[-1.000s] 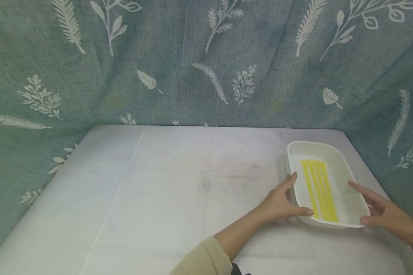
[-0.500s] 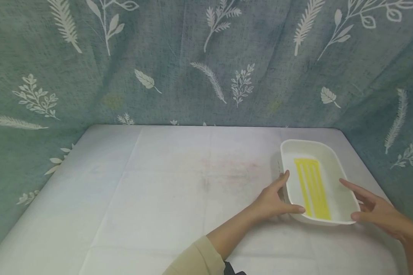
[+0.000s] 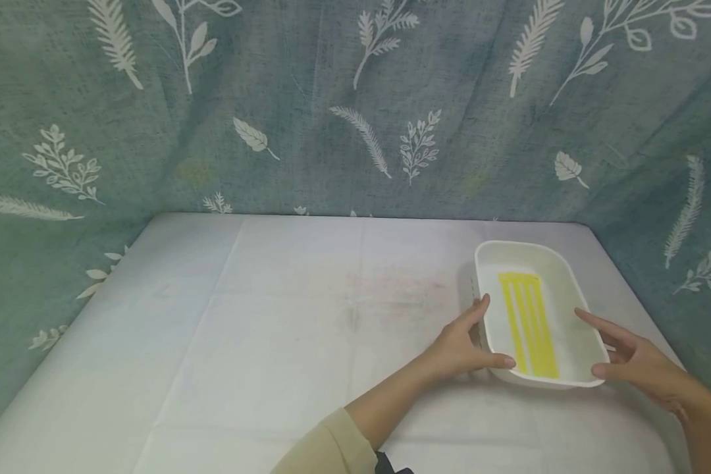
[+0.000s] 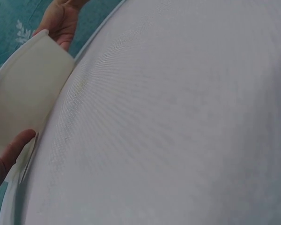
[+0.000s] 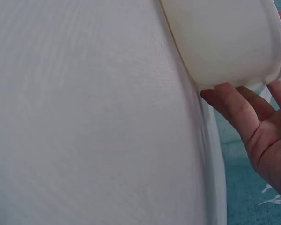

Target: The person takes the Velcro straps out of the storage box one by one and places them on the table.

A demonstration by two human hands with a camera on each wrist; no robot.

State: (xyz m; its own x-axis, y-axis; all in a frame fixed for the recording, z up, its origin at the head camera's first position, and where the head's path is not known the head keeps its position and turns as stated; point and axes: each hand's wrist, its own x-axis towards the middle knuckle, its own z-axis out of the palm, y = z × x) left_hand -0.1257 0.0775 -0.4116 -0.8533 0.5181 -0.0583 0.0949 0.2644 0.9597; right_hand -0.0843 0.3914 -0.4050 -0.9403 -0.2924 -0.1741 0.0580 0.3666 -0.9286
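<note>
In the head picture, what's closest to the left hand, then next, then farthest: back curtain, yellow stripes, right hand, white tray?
From the left hand:
1. White tray, touching it.
2. Yellow stripes, inside the tray.
3. Right hand, at the tray's right side.
4. Back curtain, behind the table.

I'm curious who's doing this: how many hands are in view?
2: the left hand at the tray's near left corner, the right hand at its near right corner.
</note>
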